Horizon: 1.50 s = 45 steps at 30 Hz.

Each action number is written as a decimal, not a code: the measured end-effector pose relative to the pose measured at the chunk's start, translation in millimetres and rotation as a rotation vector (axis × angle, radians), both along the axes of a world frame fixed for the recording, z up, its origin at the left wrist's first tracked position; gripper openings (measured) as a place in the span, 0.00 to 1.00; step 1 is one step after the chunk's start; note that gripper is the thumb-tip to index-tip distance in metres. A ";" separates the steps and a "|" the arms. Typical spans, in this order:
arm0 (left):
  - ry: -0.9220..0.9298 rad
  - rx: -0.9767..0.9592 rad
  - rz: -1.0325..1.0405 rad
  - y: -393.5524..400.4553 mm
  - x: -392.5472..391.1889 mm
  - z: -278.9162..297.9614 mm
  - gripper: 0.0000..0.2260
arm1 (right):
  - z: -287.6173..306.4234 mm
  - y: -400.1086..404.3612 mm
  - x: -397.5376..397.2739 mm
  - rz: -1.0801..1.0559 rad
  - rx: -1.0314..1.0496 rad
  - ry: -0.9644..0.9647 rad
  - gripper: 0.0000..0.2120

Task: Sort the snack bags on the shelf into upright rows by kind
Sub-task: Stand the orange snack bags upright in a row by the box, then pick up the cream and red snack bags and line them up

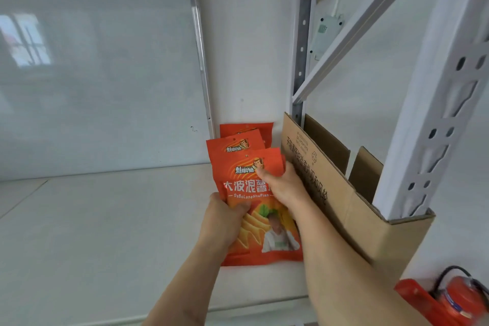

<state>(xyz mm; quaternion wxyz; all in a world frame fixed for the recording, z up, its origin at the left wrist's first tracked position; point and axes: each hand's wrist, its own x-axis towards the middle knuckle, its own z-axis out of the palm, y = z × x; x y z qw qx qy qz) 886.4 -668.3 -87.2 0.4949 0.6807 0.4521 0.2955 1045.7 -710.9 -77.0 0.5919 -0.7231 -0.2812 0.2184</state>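
An orange-red chip bag [246, 188] stands upright at the front of a row on the white shelf [105, 219]. My left hand [225, 217] grips its lower left edge. My right hand [285, 185] holds its upper right side, thumb on the front. Two more orange-red bags of the same kind stand behind it: one [232, 145] directly behind, another [248, 130] at the back against the wall. The lower parts of the rear bags are hidden by the front one.
An open cardboard box [344, 193] stands right of the bags, touching my right forearm. A white perforated shelf post [436, 114] rises from the box's near end. A red fire extinguisher [455, 302] sits at lower right. A whiteboard [100, 66] leans on the wall behind.
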 end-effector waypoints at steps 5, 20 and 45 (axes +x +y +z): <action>-0.034 0.042 0.019 -3.6 8.7 -2.9 0.16 | -4.1 3.2 -0.7 -0.053 0.029 -0.065 0.28; 0.067 0.097 0.088 13.1 -5.6 8.8 0.34 | -1.6 10.5 -13.8 -0.296 -0.319 -0.591 0.43; 0.892 1.151 0.279 159.0 -370.2 10.3 0.05 | 9.9 166.1 -358.5 0.442 -0.279 -1.404 0.14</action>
